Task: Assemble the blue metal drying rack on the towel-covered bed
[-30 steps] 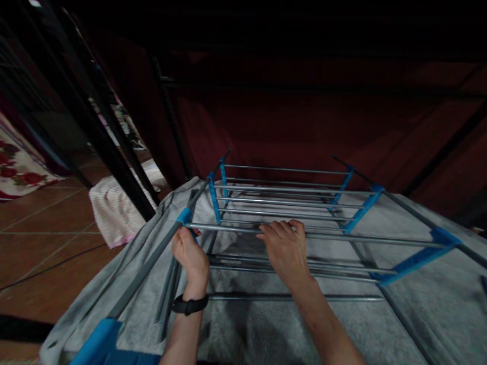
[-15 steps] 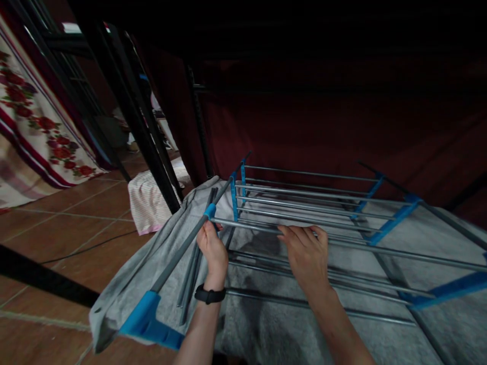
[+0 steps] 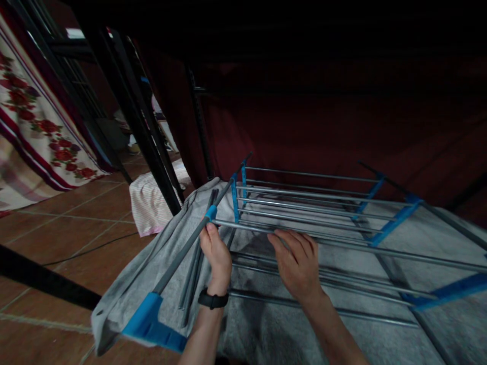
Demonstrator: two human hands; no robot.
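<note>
A metal rack frame of grey tubes and blue plastic joints lies in front of me. My left hand [image 3: 216, 253], with a black band on its wrist, closes around the blue connector [image 3: 211, 213] where a crosswise metal rod [image 3: 243, 225] meets the grey side pole [image 3: 178, 258]. To the right, my right hand [image 3: 297, 261] has its fingers curled over that same rod, thumb towards the left; the fingertips are partly hidden. A blue corner piece [image 3: 150, 322] sits at the near end of the side pole.
Loose grey tubes [image 3: 189, 284] lie beside my left forearm on a grey blanket [image 3: 262, 334]. Further crossbars [image 3: 315, 207] with blue brackets [image 3: 395, 221] stretch behind my hands. A black post [image 3: 133, 111] rises at left, near a striped cloth [image 3: 150, 203].
My right hand has slid a little left along the rod, and its fingers have bent differently. My left hand stays at the blue connector.
</note>
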